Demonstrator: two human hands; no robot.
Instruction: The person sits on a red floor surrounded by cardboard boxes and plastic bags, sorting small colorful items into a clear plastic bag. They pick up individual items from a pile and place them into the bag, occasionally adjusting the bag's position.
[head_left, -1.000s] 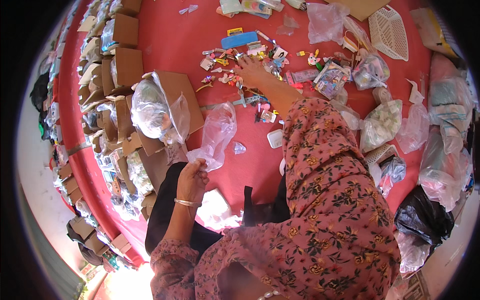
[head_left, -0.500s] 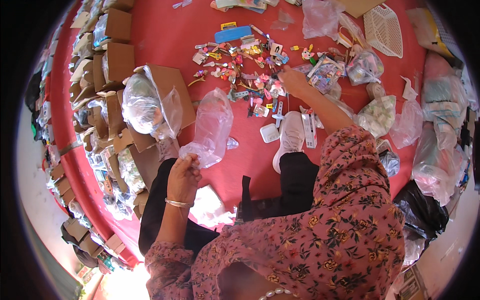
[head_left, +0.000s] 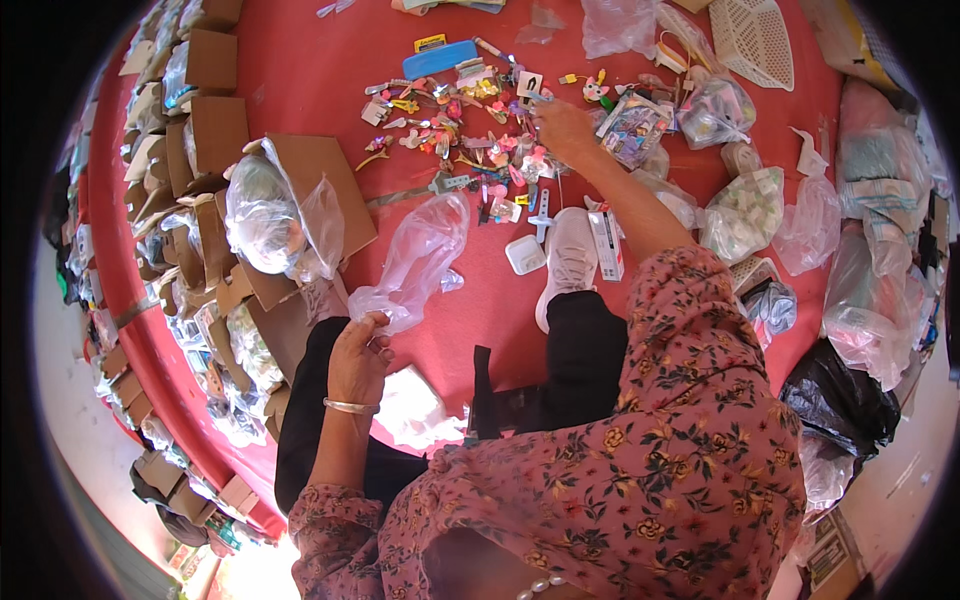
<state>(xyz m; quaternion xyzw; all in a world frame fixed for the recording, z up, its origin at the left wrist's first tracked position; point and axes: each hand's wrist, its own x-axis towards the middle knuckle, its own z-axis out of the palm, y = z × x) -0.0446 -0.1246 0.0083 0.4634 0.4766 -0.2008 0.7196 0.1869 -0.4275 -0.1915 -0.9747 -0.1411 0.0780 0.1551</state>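
Observation:
My left hand point(head_left: 357, 358) is closed, its fingertips pinching the near end of a clear plastic bag point(head_left: 420, 255) that lies stretched over the red floor cloth. A bangle circles that wrist. Farther off, my right hand point(head_left: 563, 132) reaches into the right side of a spread of colourful hair clips point(head_left: 490, 150). Its fingers are drawn together beside a small white card point(head_left: 529, 85); whatever they pinch is too small to make out. Just nearer than the pile lie a blue cross-shaped piece point(head_left: 541, 215) and a small white case point(head_left: 525, 255).
Cardboard boxes point(head_left: 215, 70) of bagged goods line the left, one holding a large clear bag point(head_left: 265, 215). A blue case point(head_left: 440, 60) sits behind the clips. Rightward are filled plastic bags point(head_left: 745, 210), a white basket point(head_left: 752, 40) and a black bag point(head_left: 840, 405). My shoe point(head_left: 572, 255) stands beside a narrow box point(head_left: 606, 245).
My right hand has moved slightly farther into the clips, toward the white card. The clear bag looks longer and narrower, still at my left fingers. The whole view has shifted a little.

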